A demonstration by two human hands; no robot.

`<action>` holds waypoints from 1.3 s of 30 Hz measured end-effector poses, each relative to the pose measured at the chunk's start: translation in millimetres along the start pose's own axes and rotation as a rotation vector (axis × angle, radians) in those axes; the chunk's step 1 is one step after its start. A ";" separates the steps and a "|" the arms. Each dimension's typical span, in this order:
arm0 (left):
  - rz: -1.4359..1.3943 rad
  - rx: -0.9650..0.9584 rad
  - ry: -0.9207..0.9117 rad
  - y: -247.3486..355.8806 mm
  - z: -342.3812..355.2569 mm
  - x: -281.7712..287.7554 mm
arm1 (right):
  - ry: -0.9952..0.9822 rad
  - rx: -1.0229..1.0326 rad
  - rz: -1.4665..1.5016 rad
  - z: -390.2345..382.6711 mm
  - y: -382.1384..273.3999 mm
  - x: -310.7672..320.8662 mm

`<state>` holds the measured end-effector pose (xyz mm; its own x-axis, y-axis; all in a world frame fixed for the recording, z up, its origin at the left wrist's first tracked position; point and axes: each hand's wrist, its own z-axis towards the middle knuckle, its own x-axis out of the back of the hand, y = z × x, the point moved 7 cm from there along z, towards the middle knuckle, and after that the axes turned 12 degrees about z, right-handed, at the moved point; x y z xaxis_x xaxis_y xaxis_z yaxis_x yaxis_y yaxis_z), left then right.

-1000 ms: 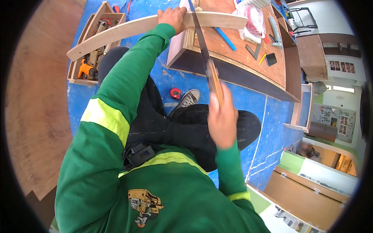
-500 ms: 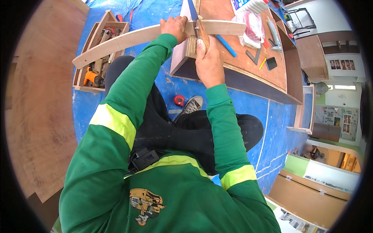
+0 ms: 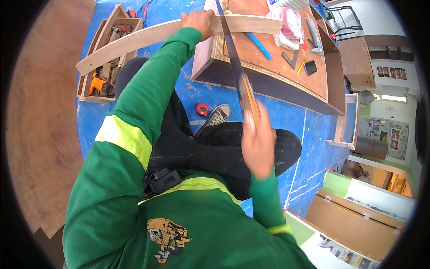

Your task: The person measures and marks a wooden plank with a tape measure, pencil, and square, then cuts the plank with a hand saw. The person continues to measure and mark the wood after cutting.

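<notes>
Pulled back since half a second ago, one saw (image 3: 236, 62), its handle clamped in the right hand's (image 3: 259, 148) fingers, crosses one plank (image 3: 148, 36) that reaches over the edge of one cabinet (image 3: 268, 69). The left hand's (image 3: 198, 22) fingers clamp the plank just beside the blade; if the blade jumps, they could be cut. Also counted: one pencil (image 3: 299, 68), one tape measure (image 3: 202, 109), one orange tool (image 3: 99, 85).

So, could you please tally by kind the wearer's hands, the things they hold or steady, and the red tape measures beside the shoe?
Hands: 2 (left hand, right hand)
Handsaw: 1
Curved wooden strip: 1
Red tape measure: 1
Total: 5
</notes>
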<state>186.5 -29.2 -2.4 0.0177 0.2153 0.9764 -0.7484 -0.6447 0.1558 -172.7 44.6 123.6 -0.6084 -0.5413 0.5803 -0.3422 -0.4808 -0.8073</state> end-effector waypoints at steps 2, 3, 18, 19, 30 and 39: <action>0.000 0.015 0.060 -0.8 -3.7 0.4 | -0.005 0.124 0.075 83.9 14.5 -38.3; 0.003 0.020 0.085 -2.8 -3.8 0.4 | 0.018 0.165 0.111 121.3 16.8 -55.5; -0.030 -0.014 -0.059 -0.3 -0.1 -2.2 | -0.040 -0.193 -0.030 -72.9 -3.4 31.0; -0.023 -0.016 -0.066 0.1 0.5 -2.9 | -0.039 -0.174 -0.020 -65.3 -2.6 26.8; -0.006 0.014 -0.032 -1.9 6.7 1.5 | 0.071 0.232 0.021 155.8 25.1 -68.7; -0.069 -0.023 -0.107 -2.6 4.4 -2.4 | -0.018 -0.232 -0.015 -91.2 2.2 32.5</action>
<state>191.3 -31.2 -4.5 0.1393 0.1782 0.9741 -0.7577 -0.6141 0.2207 -258.6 88.8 130.9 -0.5897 -0.5491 0.5923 -0.5076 -0.3185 -0.8006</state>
